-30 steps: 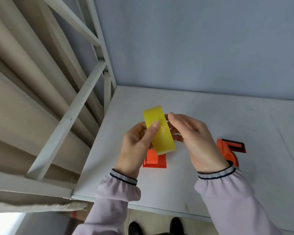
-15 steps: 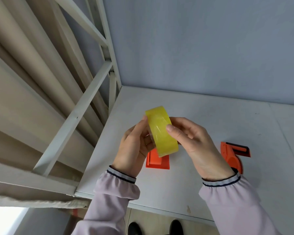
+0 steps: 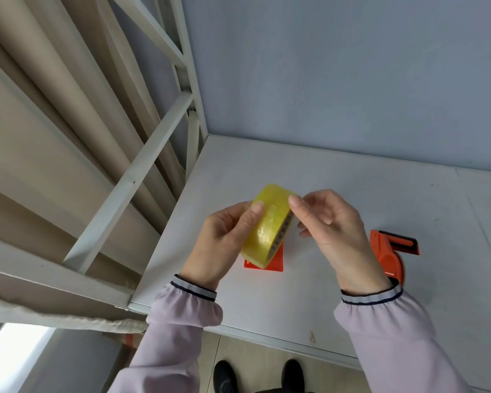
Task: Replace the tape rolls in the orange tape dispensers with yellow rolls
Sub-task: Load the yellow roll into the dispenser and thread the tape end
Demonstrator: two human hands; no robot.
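Observation:
A yellow tape roll [image 3: 267, 225] is held above the table, tilted so its rim faces me. My left hand [image 3: 221, 242] grips it from the left, thumb across its outer face. My right hand [image 3: 332, 231] pinches the roll's upper right edge with thumb and forefinger. On the table under the roll lies an orange dispenser piece [image 3: 277, 260], mostly hidden by the roll. A second orange tape dispenser [image 3: 389, 256] with a black blade bar lies on the table to the right, partly behind my right wrist.
The grey table [image 3: 352, 194] ends at a front edge near my sleeves. A grey wall rises behind it. A white metal frame [image 3: 131, 180] and beige curtain stand to the left. My shoes show on the floor below.
The roll has tilted so its right rim shows. My right hand has shifted from the roll's face to its upper right edge. The view has turned slightly.

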